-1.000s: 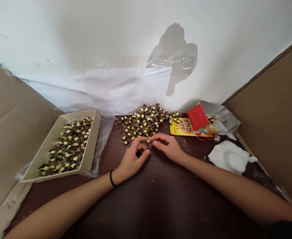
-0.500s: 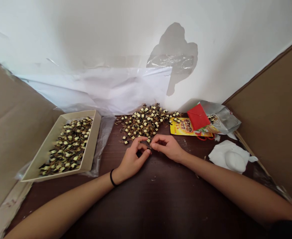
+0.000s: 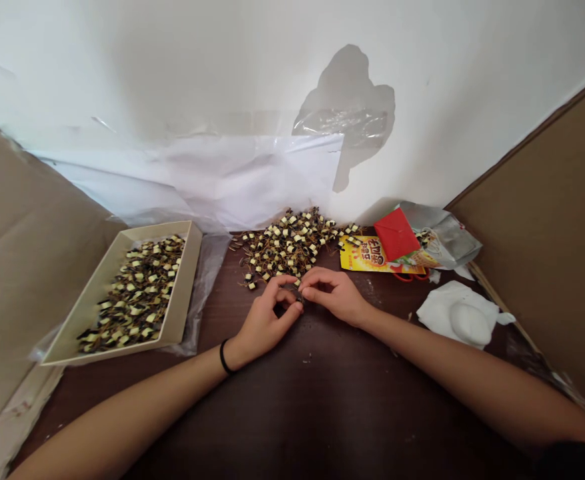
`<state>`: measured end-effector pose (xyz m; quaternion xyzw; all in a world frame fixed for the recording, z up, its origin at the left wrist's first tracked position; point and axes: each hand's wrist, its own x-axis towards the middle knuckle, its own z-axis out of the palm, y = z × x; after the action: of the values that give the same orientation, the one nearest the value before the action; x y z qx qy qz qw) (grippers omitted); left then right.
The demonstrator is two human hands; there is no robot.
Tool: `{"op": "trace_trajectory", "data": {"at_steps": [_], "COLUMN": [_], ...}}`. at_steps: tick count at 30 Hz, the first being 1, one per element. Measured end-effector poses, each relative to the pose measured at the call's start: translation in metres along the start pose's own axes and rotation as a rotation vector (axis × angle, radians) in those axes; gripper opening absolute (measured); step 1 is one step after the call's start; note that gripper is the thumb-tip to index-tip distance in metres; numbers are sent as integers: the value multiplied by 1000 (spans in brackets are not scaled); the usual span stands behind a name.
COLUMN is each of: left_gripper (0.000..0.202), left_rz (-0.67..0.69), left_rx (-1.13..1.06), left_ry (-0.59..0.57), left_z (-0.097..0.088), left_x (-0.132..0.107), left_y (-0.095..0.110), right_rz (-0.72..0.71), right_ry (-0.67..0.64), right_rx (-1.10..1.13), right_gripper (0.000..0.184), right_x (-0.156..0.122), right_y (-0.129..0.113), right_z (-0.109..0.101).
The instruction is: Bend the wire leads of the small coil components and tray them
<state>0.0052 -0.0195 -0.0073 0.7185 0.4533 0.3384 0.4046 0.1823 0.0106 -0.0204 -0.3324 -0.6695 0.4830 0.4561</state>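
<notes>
Just in front of a loose pile of small wire-leaded coil parts [image 3: 282, 247], my two hands meet over the dark table. The parts have black bodies, pale yellow bands and thin copper-coloured leads. My left hand [image 3: 267, 313], with a black band at the wrist, pinches one dark coil part [image 3: 300, 300] between thumb and fingertips; most of it is hidden. My right hand [image 3: 335, 293] has thumb and index finger pressed together beside that part, seemingly at its thin leads, too small to make out clearly.
At the left, a cream tray [image 3: 187, 287] holds many similar parts on a clear plastic sheet [image 3: 212, 267]. To the right lie a yellow packet [image 3: 352, 257], a red envelope [image 3: 397, 235], red-handled scissors [image 3: 403, 277], a silver bag [image 3: 452, 233] and crumpled white tissue [image 3: 442, 307]. Cardboard walls [image 3: 562, 200] flank the table.
My right fingertips have shifted slightly left and up against the small part. My left hand keeps nearly the same place and pinch; the pile and tray look the same.
</notes>
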Motion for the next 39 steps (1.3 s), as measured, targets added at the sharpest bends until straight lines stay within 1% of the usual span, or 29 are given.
{"op": "trace_trajectory", "data": {"at_steps": [5, 10, 12, 17, 24, 26, 31, 36, 37, 39], "left_gripper": [37, 37, 37, 36, 39, 40, 41, 39, 39, 39], "left_rz": [12, 10, 6, 9, 23, 23, 17, -5, -4, 4], "left_rx": [8, 33, 29, 22, 7, -1, -43, -58, -62, -67], "left_ry": [-27, -37, -38, -46, -72, -71, -24, 6, 6, 2], "left_z": [0, 0, 0, -1, -1, -1, -1, -1, -1, -1], "left_x": [-1, -1, -1, 0, -2, -2, -2, -1, -1, -1], "left_y": [-2, -1, 0, 1, 0, 0, 2, 5, 5, 5], "right_rz": [14, 130, 151, 149, 168, 173, 185, 200, 203, 212], "right_ry": [5, -47, -59, -59, -82, -66, 63, 36, 34, 26], "right_rx": [-15, -58, -51, -43, -90, -69, 53, 72, 90, 144], "right_gripper": [10, 14, 17, 20, 16, 15, 11, 5, 6, 14], "right_x": [0, 0, 0, 0, 0, 0, 0, -1, -1, 0], "right_y": [0, -1, -2, -3, -3, -4, -8, -6, -5, -3], "right_z": [1, 2, 2, 2, 3, 4, 5, 5, 6, 6]}}
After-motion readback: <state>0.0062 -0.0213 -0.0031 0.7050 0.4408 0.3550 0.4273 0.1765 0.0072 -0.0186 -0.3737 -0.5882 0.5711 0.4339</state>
